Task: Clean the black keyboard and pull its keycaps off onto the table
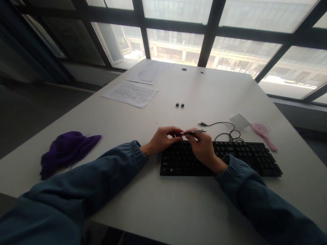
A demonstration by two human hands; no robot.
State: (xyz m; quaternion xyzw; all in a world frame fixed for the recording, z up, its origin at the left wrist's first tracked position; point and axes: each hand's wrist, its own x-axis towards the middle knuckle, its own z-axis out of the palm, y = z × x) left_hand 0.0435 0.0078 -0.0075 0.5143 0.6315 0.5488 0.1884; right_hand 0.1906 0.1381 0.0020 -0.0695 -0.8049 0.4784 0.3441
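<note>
Both of my hands meet over the upper left part of a black keyboard [176,163]. My left hand [163,137] is closed in a pinch on a small black piece [180,135] that looks like a keycap, partly hidden by the fingers. My right hand [204,149] is closed around a slim black and silver pen [196,132], its tip pointing left at the piece. Beyond the hands, two loose black keycaps [177,105] lie side by side on the white table [127,126].
A purple cloth [67,149] lies at the left. Printed sheets [130,93] rest farther back. Behind the keyboard are its coiled USB cable [227,123], a white card [239,120] and a pink hairbrush [263,134]. Windows stand past the far edge.
</note>
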